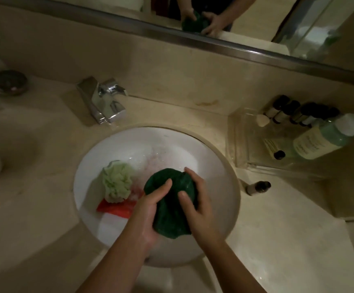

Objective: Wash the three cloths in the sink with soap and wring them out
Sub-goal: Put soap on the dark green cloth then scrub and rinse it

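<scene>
Both hands — left (148,210), right (197,199) — grip the dark green cloth (171,199), bunched lengthwise toward the person.

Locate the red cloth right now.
Head view: the red cloth lies in the sink, left side, partly under the pale green cloth, left of the left hand.

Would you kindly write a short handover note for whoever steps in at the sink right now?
Left hand and right hand: both grip the dark green cloth, bunched above the sink.
Light green cloth lies balled in the basin's left side, on the red cloth.
Foam in the basin suggests washing is under way; the tap shows no running water.
Left: finish and wring the dark green cloth; whether the other two are washed cannot be told.
</scene>
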`<state>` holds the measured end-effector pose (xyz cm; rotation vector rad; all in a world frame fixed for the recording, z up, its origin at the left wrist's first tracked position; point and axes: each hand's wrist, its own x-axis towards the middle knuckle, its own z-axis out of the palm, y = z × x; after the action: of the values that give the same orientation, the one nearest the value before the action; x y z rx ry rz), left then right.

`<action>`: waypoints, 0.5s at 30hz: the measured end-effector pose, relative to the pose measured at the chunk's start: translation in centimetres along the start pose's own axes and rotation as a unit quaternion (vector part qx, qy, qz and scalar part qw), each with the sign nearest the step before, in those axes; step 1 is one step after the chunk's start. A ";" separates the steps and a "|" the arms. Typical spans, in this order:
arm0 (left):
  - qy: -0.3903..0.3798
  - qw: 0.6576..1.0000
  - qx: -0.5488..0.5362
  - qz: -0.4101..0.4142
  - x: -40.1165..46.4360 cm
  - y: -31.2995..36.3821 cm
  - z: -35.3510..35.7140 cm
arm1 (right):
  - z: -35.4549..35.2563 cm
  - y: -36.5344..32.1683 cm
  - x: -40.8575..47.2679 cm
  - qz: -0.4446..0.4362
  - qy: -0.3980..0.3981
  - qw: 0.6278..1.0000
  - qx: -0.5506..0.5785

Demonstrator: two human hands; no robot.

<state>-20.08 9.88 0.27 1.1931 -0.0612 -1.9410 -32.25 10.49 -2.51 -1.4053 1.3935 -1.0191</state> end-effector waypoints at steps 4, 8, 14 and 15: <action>0.159 0.975 0.088 0.126 2.4 0.5 -2.4 | 5.4 -0.9 2.1 0.006 -0.038 0.999 -0.012; 0.197 0.955 0.147 0.166 4.2 2.5 -5.2 | 10.6 -1.3 4.1 0.098 -0.043 0.994 -0.009; 0.262 0.913 0.258 0.176 6.6 5.0 -7.1 | 14.3 0.1 6.9 0.188 0.029 0.981 -0.025; 0.247 0.916 0.272 0.161 6.7 5.3 -7.0 | 14.2 0.0 7.2 0.197 0.040 0.980 -0.013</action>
<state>-12.84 4.47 -6.09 1.8763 -0.5271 -1.3185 -18.37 3.85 -6.61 -1.0558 1.6660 -0.8051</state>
